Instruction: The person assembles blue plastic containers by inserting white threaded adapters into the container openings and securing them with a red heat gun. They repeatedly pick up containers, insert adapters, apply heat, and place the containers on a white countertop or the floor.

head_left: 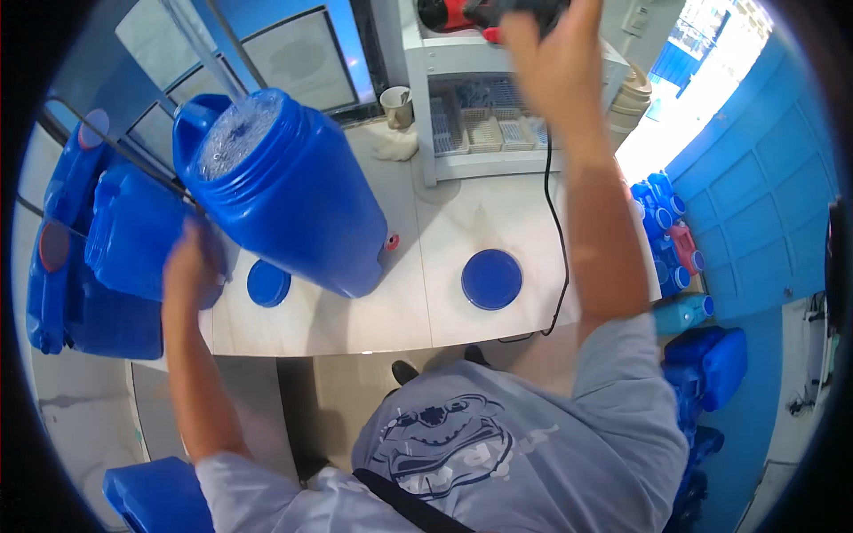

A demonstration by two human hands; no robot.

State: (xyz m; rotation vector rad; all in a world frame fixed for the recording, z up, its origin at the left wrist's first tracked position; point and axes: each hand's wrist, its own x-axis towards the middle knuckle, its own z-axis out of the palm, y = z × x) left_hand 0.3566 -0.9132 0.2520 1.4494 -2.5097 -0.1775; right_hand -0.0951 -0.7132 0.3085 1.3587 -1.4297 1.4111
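Note:
A big blue jug stands on the counter with its mouth uncapped. Clear bubbling water fills it up to the neck, and a stream falls in from above. My left hand, smeared by motion, is between this jug and a second blue jug at the left; its fingers cannot be made out. At the top edge my right hand reaches over a red and black corded power tool on a white shelf unit. Thumb and fingers are blurred and partly cut off, so its grip is unclear.
Two blue caps lie on the white counter. A black cord hangs from the shelf across it. A mug stands by the shelf unit. More blue jugs are stacked at right, another at lower left.

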